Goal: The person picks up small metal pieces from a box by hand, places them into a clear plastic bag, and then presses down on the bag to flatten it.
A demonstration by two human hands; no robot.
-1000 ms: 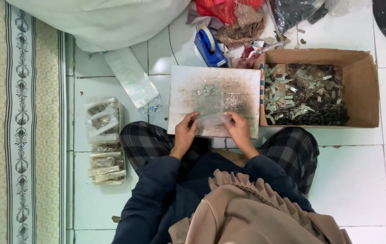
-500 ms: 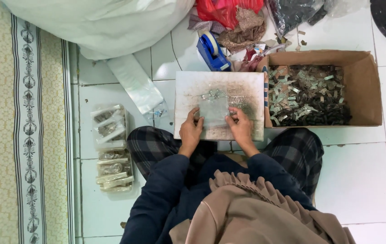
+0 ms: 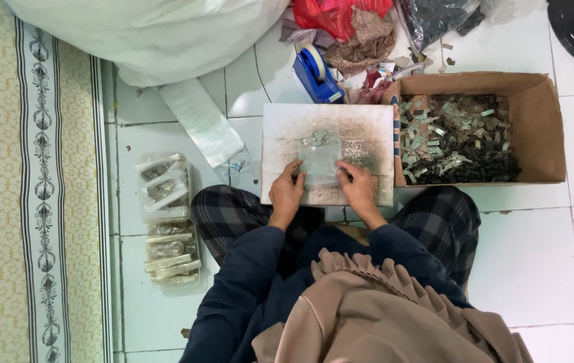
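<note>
A small clear plastic bag (image 3: 318, 163) lies flat on a worn white board (image 3: 367, 128) resting across my knees. My left hand (image 3: 287, 193) grips the bag's left edge and my right hand (image 3: 359, 188) holds its right edge. A few small silvery metal pieces (image 3: 318, 138) sit on the board just beyond the bag. To the right stands an open cardboard box (image 3: 542, 114) filled with several silver and black small parts.
Filled clear bags (image 3: 166, 222) are stacked on the tile floor at my left. A blue tape dispenser (image 3: 315, 72), a strip of clear plastic (image 3: 199, 121), a big white sack (image 3: 159, 33) and red cloth lie beyond the board. A patterned rug (image 3: 24, 202) runs along the left.
Both hands have stayed at the bag's edges, shifting slightly on it. The view has drifted a little; the board and box have not moved.
</note>
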